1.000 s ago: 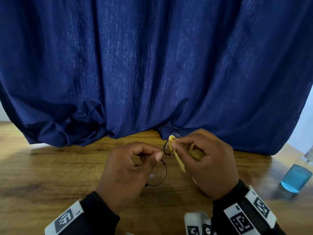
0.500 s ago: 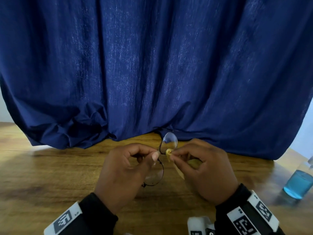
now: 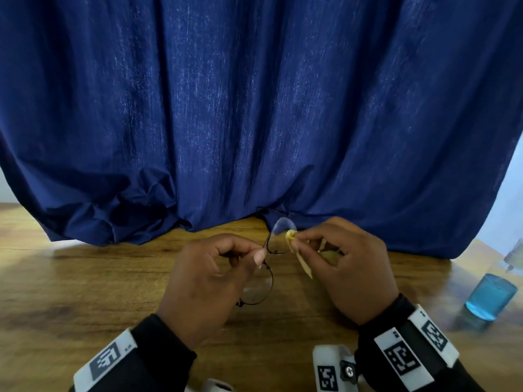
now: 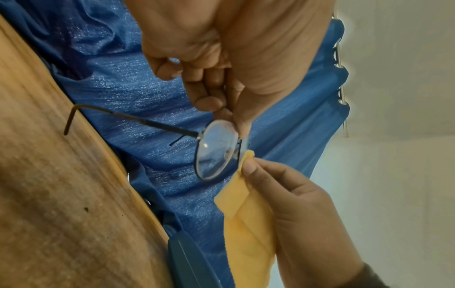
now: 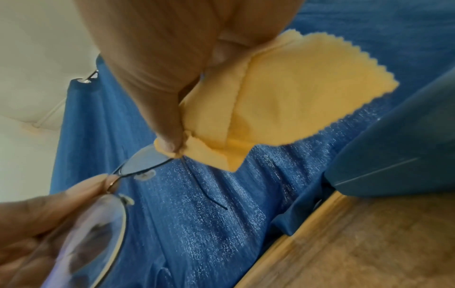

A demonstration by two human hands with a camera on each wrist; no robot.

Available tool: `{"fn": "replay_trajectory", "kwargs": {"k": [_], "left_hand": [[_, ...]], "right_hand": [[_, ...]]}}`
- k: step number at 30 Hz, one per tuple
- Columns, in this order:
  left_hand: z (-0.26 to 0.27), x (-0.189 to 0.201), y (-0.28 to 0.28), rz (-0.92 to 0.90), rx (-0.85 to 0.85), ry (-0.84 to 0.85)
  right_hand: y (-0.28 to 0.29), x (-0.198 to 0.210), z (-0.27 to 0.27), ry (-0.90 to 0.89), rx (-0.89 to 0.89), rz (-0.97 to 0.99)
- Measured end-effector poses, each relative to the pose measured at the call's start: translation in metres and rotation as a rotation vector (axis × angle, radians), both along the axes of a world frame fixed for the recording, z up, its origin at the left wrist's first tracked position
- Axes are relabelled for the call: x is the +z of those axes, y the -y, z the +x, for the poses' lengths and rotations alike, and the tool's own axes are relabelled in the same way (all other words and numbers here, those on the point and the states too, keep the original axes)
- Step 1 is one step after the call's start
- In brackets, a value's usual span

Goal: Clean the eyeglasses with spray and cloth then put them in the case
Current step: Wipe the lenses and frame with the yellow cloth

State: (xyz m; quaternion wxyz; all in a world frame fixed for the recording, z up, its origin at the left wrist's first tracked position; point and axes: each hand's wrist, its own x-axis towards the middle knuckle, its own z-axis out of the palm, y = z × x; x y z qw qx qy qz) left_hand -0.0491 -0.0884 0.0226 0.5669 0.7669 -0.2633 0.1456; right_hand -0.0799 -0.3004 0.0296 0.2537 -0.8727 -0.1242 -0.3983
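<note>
Thin black round-rimmed eyeglasses (image 3: 261, 287) hang above the wooden table (image 3: 85, 292), arms unfolded. My left hand (image 3: 209, 281) pinches them at the bridge between thumb and forefinger (image 4: 242, 124). My right hand (image 3: 348, 267) pinches a folded yellow cloth (image 3: 291, 237) around the rim of the far lens (image 3: 280, 226); the cloth's loose part (image 5: 295, 93) hangs under my palm. In the wrist views a teal eyeglass case (image 5: 399, 155) lies on the table near the curtain. The spray bottle (image 3: 492, 295) with blue liquid stands at the right.
A dark blue curtain (image 3: 254, 108) hangs behind the table and bunches on its far edge. One temple arm (image 4: 128, 117) of the glasses reaches toward the curtain. A white wall shows at the far right.
The cloth slid off the far lens face to its right rim and back up; the lens shows bare now. My left hand keeps its pinch at the bridge.
</note>
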Motion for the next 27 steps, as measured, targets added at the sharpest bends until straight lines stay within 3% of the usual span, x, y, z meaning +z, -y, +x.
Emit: {"fn": "replay_trajectory", "kwargs": {"k": [4, 9, 16, 22, 27], "left_hand": [[-0.004, -0.002, 0.005, 0.037, -0.016, 0.000], [-0.001, 0.001, 0.001, 0.010, 0.008, 0.008], [-0.008, 0.003, 0.005, 0.006, 0.003, 0.003], [-0.006, 0.002, 0.005, 0.007, -0.010, -0.008], [-0.007, 0.005, 0.004, 0.010, 0.012, -0.021]], "right_hand": [[-0.003, 0.002, -0.001, 0.103, -0.033, 0.066], [-0.010, -0.002, -0.002, -0.036, 0.126, -0.068], [0.000, 0.003, -0.001, 0.068, -0.060, 0.037], [-0.011, -0.001, -0.003, -0.002, 0.171, -0.021], [0.003, -0.001, 0.002, 0.067, 0.018, 0.087]]}}
